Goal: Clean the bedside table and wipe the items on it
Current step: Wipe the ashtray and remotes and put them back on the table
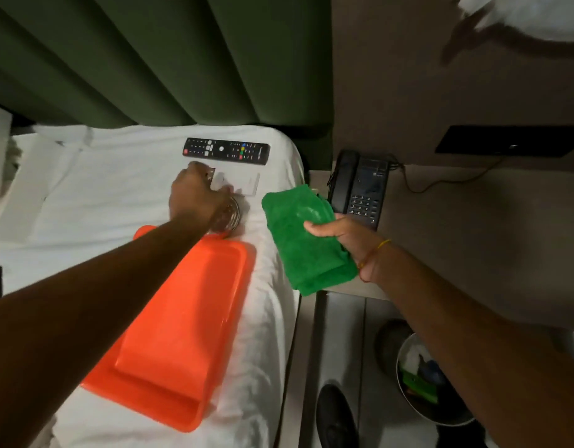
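Our left hand (195, 197) curls its fingers over a clear glass (229, 218) on the bed (117, 195), at twelve o'clock from the orange tray (182, 334), while our right hand (340, 236) pinches the green cloth (298, 240) above the bedside table (353, 289), at three o'clock from the glass.

A folded green cloth (303, 240) is gripped in the right hand (339, 236) and held above the near edge of the bedside table (347, 287). A black telephone (360, 185) is set on the table just beyond that hand. A clear glass (229, 218) is covered by the left hand (195, 197). Beyond that hand, a white card (247, 184) and a black remote (226, 150) are laid flat. An upturned orange tray (182, 334) is seen under the left forearm.
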